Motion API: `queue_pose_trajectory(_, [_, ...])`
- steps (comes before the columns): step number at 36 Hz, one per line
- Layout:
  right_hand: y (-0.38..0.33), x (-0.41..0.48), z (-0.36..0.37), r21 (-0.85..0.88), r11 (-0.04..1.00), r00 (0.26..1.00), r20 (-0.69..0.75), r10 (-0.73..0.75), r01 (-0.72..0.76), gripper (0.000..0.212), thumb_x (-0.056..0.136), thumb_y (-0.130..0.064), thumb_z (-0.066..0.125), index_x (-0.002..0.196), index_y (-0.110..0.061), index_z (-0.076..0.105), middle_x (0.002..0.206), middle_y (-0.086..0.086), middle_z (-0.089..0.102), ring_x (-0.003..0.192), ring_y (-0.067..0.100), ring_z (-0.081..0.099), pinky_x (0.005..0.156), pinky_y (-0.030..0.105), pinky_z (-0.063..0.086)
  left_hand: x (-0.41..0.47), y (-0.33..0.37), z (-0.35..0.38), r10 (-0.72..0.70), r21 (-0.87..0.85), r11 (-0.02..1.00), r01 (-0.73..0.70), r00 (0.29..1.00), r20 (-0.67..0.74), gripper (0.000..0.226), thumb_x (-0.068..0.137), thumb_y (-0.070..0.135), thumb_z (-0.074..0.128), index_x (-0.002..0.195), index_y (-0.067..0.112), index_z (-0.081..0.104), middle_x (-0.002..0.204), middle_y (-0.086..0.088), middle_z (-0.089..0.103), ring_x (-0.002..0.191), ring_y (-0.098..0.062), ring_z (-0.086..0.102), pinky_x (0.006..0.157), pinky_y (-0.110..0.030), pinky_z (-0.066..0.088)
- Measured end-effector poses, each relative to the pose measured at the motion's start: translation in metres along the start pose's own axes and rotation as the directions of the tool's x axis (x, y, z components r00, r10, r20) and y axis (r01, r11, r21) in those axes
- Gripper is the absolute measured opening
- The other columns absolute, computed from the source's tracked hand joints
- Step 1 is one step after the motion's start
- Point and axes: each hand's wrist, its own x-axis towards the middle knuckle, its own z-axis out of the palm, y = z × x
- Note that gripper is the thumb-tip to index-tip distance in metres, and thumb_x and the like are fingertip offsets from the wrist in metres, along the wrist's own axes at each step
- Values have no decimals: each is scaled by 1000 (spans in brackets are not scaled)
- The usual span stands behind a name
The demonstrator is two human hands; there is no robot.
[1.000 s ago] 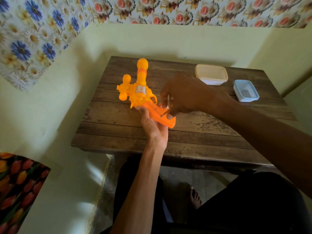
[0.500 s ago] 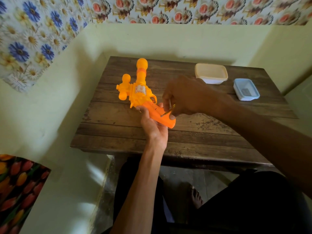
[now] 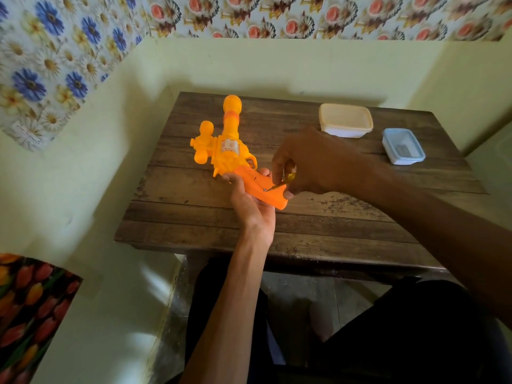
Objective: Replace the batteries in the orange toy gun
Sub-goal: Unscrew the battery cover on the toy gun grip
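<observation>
Orange plastic sits clamped in the left hand (image 3: 252, 206), whose fingers curl up from below round the handle (image 3: 250, 180) of the gun (image 3: 227, 151). The right hand (image 3: 310, 162) is closed on a small yellow-handled screwdriver (image 3: 285, 181). Its thin shaft slants down to a screw (image 3: 265, 189) in the handle's flat side, and the tip looks seated in the head, though it is too small to be sure. This is probably the screw holding the battery cover, so the job looks to be at an early stage.

The gun is held over the left-middle of the wooden table (image 3: 304, 217), barrel pointing away toward the wall. Whether the body rests on the boards or hangs just above them I cannot tell.

The shaft meets the screw at a low slant, so the tip could ride out of the head and chew it, or skid across the soft plastic into the left fingertips (image 3: 263, 171) just beside it. A freed screw could roll off the sloped handle and drop between the knees. The blue tub (image 3: 403, 146) and the cream box (image 3: 345, 120) stand well apart at the far right.
</observation>
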Motion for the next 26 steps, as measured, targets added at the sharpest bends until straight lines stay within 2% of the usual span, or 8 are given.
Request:
queue_pose_trajectory(2, [0,0,1,2,1000,1000,0,2,-2,27,63,-29,87,87,-31,75,85,-14,66,84,8,60,73,32,52,0,0,0,-1,6,1000,1,1000,-1,53,99,59,26,111,20,60,83,-4,73,94,-27,65,59,-42,58])
queue_pose_trajectory(4, [0,0,2,-2,1000,1000,-7,0,0,27,63,-29,87,87,-32,75,86,-15,63,86,9,59,73,33,52,0,1,1,3,10,1000,-3,1000,-5,55,99,59,26,113,18,60,85,-5,73,90,-25,68,64,-45,57])
queue_pose_trajectory(7, [0,1,3,-2,1000,1000,-16,5,-5,28,62,-29,88,87,-32,74,86,-14,64,86,9,59,73,34,52,-1,2,1,29,11,1000,-29,999,-13,50,101,55,25,108,19,59,76,0,74,77,-16,71,57,-36,58])
queue_pose_trajectory(9, [1,2,3,-2,1000,1000,-18,8,-8,28,63,-29,87,87,-32,74,85,-14,65,84,8,59,72,32,51,-1,1,1,32,12,999,-32,999,-15,48,101,55,25,108,21,59,76,0,74,81,-17,69,56,-35,58])
queue_pose_trajectory(13, [0,1,3,4,1000,1000,-15,-2,2,27,65,-28,86,89,-30,74,84,-14,60,83,7,57,71,29,49,-1,2,0,35,-8,999,-35,999,-17,51,100,57,27,113,19,60,83,-2,74,93,-23,67,72,-45,59])
queue_pose_trajectory(17, [0,0,4,10,1000,1000,-25,2,-1,27,65,-28,87,88,-31,74,86,-14,62,84,7,58,73,31,51,-1,2,1,23,-16,1000,-24,999,-22,51,100,56,27,114,19,59,79,-1,74,85,-17,68,61,-37,58])
queue_pose_trajectory(23, [5,2,7,36,999,998,-53,27,-25,26,63,-29,87,85,-32,73,86,-15,65,82,7,60,72,32,53,0,-1,0,40,-41,998,-40,999,-6,51,100,56,27,113,17,59,75,0,74,89,-18,66,86,-49,52])
queue_pose_trajectory(26, [10,3,7,55,998,998,-57,37,-34,25,63,-32,86,84,-33,72,85,-15,64,82,7,59,71,31,50,4,-3,-2,44,-63,997,-44,999,1,55,100,56,28,121,13,57,78,-4,72,83,-18,67,98,-53,46])
